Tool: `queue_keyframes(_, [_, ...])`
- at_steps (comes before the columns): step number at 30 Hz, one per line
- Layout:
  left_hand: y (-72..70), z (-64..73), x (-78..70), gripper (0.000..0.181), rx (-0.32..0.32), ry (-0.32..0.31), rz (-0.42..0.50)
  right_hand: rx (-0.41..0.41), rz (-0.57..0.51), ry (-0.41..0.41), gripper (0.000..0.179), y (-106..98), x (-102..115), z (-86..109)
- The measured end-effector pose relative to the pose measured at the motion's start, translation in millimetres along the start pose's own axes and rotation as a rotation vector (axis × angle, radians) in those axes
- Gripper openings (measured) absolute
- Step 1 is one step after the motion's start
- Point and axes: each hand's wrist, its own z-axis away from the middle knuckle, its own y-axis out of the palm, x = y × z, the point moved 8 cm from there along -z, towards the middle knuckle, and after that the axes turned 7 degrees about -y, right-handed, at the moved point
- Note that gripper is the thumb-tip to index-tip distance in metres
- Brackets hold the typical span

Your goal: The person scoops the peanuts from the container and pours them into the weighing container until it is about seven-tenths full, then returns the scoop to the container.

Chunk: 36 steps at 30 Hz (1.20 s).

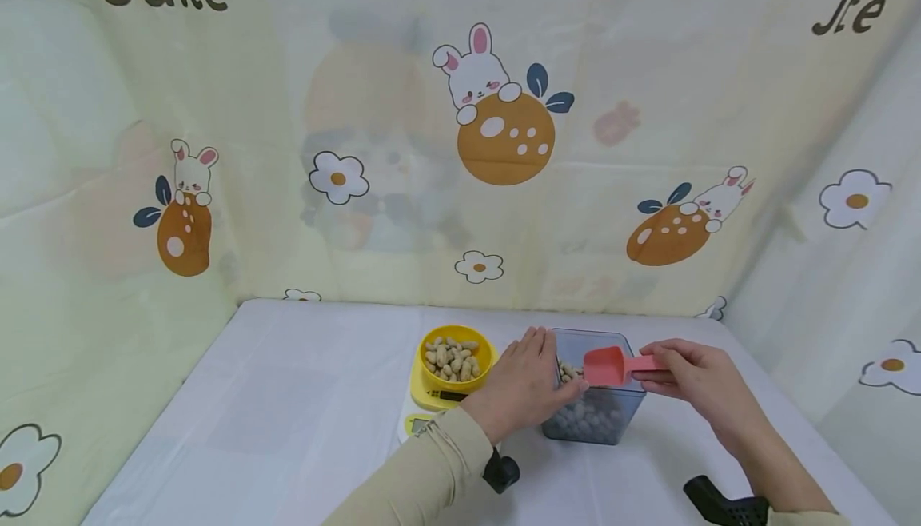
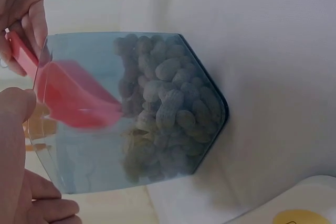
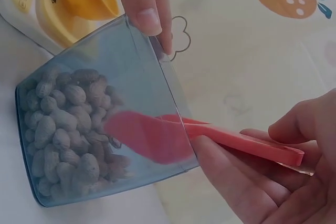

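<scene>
A transparent blue-grey container (image 1: 593, 422) stands on the white table, partly filled with unshelled peanuts (image 2: 173, 98). My left hand (image 1: 521, 386) holds its rim at the left side, the thumb (image 3: 147, 20) at the near edge and the fingers reaching toward the far corner. My right hand (image 1: 701, 378) pinches the handle of a pink scoop (image 1: 606, 366) between thumb and fingers. The scoop's bowl (image 2: 79, 95) is down inside the container, its tip close to the peanuts; whether it touches them I cannot tell. No peanuts show in the bowl in the head view.
Left of the container, a yellow bowl (image 1: 426, 372) with peanuts sits on a yellow and white kitchen scale (image 1: 424, 400). The left forearm crosses in front of the scale's lower right part. A patterned curtain (image 1: 388, 270) hangs behind the table.
</scene>
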Motion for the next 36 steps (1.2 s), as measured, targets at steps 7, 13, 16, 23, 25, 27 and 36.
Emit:
queue_keyframes(7, [0.8, -0.5, -1.2, 0.088, 0.004, 0.004, 0.009, 0.009, 0.055, 0.018, 0.049, -0.2, 2.7, 1.1])
queue_keyframes(13, [0.7, -0.6, -3.5, 0.087, -0.004, 0.012, 0.001, 0.01, 0.072, 0.005, 0.055, -2.7, 2.2, 2.8])
queue_keyframes(16, [0.1, -0.9, -3.7, 0.087, -0.006, 0.016, 0.007, -0.001, 0.09, -0.005, 0.057, -5.2, 2.2, 3.2])
queue_keyframes(23, [-1.0, -1.0, 1.8, 0.088, 0.027, 0.005, 0.061, -0.046, 0.167, -0.004, 0.057, -11.8, 5.2, 3.8])
queue_keyframes(25, [-3.8, -1.8, 3.7, 0.088, 0.034, 0.007, 0.065, -0.044, 0.19, 0.002, 0.057, -12.2, 5.9, 3.6])
queue_keyframes(27, [-8.8, -2.3, 6.0, 0.086, 0.035, 0.009, 0.063, -0.042, 0.215, 0.002, 0.056, -12.9, 6.6, 2.9])
queue_keyframes(36, [-38.3, 5.1, 25.1, 0.084, 0.005, 0.027, 0.055, -0.081, 0.397, -0.071, 0.051, -14.8, 22.8, 5.0])
